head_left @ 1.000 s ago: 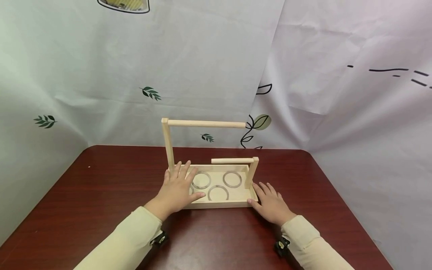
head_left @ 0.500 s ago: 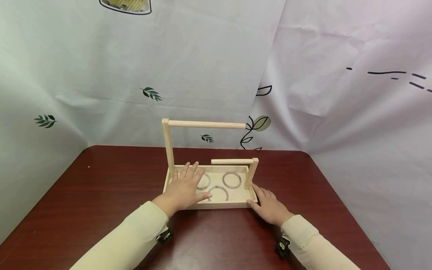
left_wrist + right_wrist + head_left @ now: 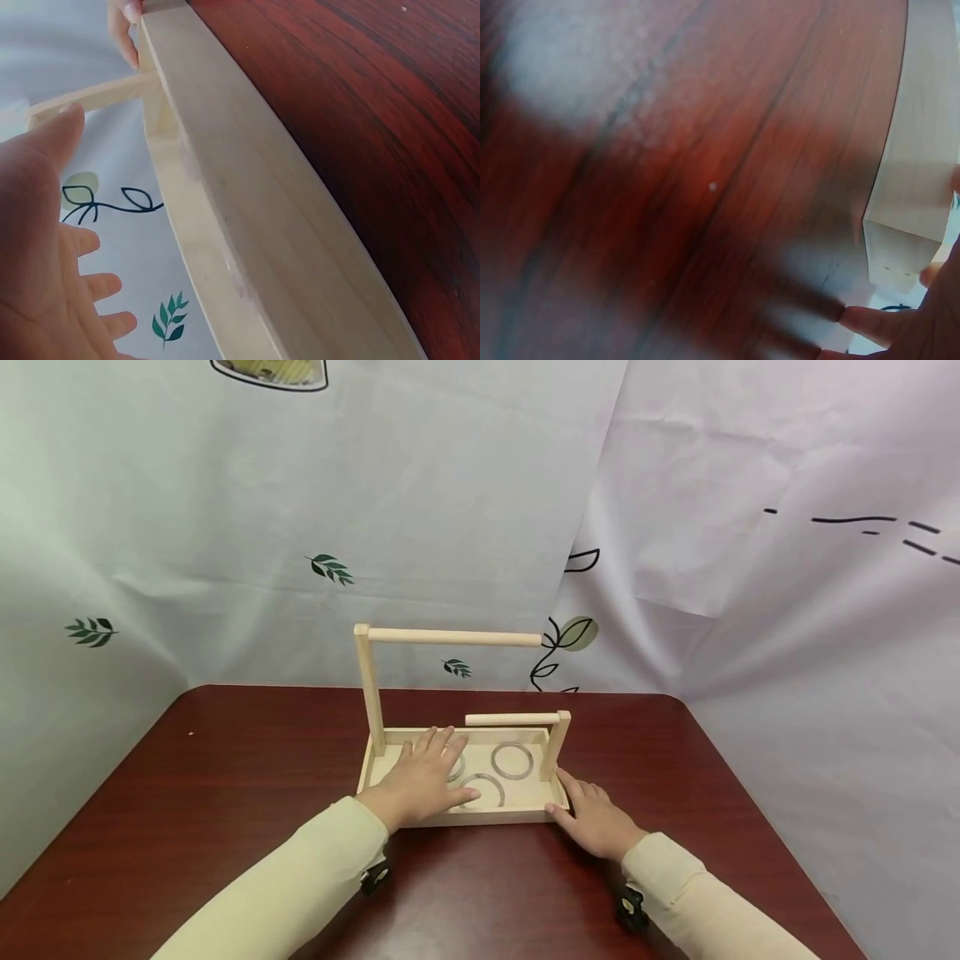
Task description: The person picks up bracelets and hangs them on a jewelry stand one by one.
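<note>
A pale wooden tray (image 3: 495, 817) sits lengthwise on the table, with flat rings (image 3: 531, 762) on its floor. At its left end rises a tall post (image 3: 371, 693) with a long rod (image 3: 457, 637) jutting right. A shorter post (image 3: 555, 747) at the right end carries a short rod (image 3: 510, 719) pointing left. My left hand (image 3: 420, 785) is over the tray's left half, fingers spread, holding nothing and partly hiding the rings. At the tray's right end, my right hand (image 3: 596, 822) touches with thumb at the near corner and extended fingers along the end wall.
The dark red-brown table (image 3: 225, 793) runs back to a pale printed cloth (image 3: 450, 510) hung behind it and at both sides. A small black wrist device (image 3: 632, 908) shows at the right sleeve, another at the left.
My left hand has moved rightward over the tray, uncovering the foot of the tall post and the tray's left end. The right hand and the tray stay about where they were.
</note>
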### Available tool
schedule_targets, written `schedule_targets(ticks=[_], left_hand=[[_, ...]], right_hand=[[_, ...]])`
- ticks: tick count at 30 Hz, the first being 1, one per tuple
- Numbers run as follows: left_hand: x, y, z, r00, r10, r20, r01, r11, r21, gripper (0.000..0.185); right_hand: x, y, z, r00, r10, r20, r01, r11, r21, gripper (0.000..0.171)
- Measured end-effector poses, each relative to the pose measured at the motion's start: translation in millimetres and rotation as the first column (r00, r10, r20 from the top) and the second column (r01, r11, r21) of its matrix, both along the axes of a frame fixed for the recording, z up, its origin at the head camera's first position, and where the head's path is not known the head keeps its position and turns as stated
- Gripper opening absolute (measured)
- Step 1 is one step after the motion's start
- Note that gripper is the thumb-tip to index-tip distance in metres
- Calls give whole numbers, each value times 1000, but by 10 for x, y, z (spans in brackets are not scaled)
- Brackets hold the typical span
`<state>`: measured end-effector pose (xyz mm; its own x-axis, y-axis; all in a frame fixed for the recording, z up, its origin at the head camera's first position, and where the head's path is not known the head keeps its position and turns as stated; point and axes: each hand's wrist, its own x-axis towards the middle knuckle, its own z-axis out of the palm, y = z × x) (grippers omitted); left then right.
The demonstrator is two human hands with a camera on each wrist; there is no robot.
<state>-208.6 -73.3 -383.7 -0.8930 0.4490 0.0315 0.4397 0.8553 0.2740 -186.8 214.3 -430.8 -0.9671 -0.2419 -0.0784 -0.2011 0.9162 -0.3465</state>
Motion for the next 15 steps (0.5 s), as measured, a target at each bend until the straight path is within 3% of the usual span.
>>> schedule_targets(ticks=[9, 15], left_hand=[[-105, 121, -11, 996, -36, 85, 34, 999, 21, 82], [-179, 212, -38, 994, -72, 78, 72, 997, 8, 82]], right_hand=[[0, -14, 22, 1000, 15, -9, -15, 1000, -6, 69], [3, -14, 18, 1000, 17, -12, -17, 1000, -8, 68]])
